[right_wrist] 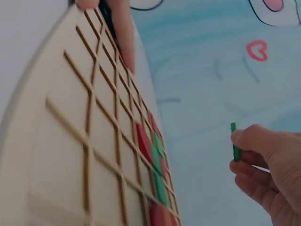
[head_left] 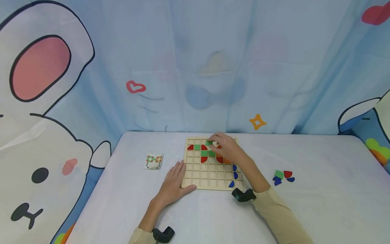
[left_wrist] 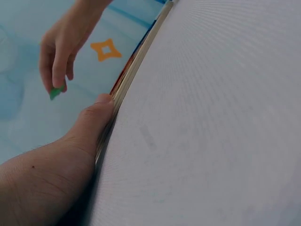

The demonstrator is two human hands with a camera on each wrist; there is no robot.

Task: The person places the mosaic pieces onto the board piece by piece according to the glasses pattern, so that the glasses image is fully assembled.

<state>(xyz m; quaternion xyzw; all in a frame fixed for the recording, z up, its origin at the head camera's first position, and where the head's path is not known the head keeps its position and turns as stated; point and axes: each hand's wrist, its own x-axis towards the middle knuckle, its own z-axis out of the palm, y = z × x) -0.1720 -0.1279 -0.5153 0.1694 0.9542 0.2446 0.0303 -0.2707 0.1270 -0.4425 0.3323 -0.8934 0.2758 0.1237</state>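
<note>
A wooden grid board (head_left: 208, 176) lies on the white table, with red, green, orange and blue flat pieces set in some of its squares. Over its far edge my right hand (head_left: 226, 146) pinches a green square tile (right_wrist: 235, 143) between thumb and fingers; the right wrist view shows the tile edge-on, lifted off the board. My left hand (head_left: 172, 183) lies at the board's near left corner, its fingers along the left side and the thumb (left_wrist: 101, 110) against the front edge. Part of the board is hidden beneath the right hand and forearm.
Left of the board sits a small pattern card (head_left: 153, 161) showing a coloured grid. To the right lie several loose pieces: a green square (head_left: 279, 174), a red piece (head_left: 287, 174) and blue ones (head_left: 290, 179). A printed blue curtain (head_left: 213, 67) hangs behind the table.
</note>
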